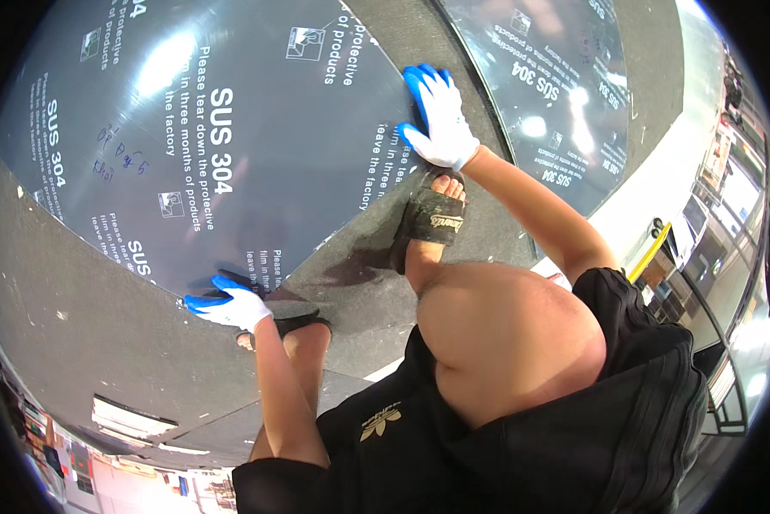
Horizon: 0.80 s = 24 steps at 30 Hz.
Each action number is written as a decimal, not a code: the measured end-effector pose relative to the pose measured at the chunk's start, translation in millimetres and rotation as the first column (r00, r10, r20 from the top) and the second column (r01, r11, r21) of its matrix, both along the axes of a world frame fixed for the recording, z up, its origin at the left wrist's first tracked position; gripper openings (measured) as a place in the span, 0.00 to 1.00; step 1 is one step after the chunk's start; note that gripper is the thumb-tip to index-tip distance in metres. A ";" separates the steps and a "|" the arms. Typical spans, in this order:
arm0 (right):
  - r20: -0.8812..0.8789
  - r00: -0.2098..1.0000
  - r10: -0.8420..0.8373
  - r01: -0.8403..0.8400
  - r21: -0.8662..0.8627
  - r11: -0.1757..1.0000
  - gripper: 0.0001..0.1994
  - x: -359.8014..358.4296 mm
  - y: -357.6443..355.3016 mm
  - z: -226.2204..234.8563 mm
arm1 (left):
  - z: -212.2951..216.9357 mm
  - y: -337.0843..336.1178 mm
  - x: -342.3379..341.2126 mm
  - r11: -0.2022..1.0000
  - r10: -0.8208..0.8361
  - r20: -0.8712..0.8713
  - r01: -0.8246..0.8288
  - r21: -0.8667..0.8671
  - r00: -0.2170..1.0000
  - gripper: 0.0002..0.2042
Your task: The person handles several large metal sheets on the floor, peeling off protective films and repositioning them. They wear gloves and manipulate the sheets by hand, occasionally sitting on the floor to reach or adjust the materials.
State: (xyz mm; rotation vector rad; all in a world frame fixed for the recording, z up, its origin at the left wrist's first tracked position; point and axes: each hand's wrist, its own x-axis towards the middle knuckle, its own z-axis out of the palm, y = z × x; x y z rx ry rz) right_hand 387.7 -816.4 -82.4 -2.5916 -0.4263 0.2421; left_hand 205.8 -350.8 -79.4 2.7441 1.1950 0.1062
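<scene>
Both gloved hands grip one edge of the film-covered steel sheet point(213, 128): left hand point(226, 304) closed at its near corner, right hand point(439, 120) spread flat farther along.

head view, steeply down, close

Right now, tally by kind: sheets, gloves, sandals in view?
Film-covered metal sheets: 2, the large sheet under both hands and a second sheet beyond it
Blue-and-white gloves: 2, on the left hand and the right hand
Black sandals: 2, right sandal, left sandal mostly hidden
Total: 6
</scene>
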 end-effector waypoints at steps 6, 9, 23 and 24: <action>-0.035 0.999 -0.019 0.018 -0.037 0.999 0.41 -2.7 0.9 -9.1 | -19.4 -3.5 -6.3 0.995 0.058 -0.080 -0.051 0.084 0.995 0.43; -0.003 1.000 -0.011 0.011 -0.014 1.000 0.40 -1.4 3.3 -11.6 | -16.0 -5.6 -3.1 0.992 0.061 -0.135 -0.045 0.119 0.989 0.41; -0.068 0.995 0.073 -0.076 -0.041 0.996 0.59 -1.7 -9.0 -24.0 | -8.6 -1.1 -1.9 0.989 -0.029 -0.019 0.031 0.143 0.999 0.38; -0.062 0.995 0.079 -0.081 -0.033 0.996 0.59 -3.5 -11.2 -27.8 | -9.0 -0.7 -3.1 0.992 -0.026 -0.034 0.030 0.125 0.999 0.38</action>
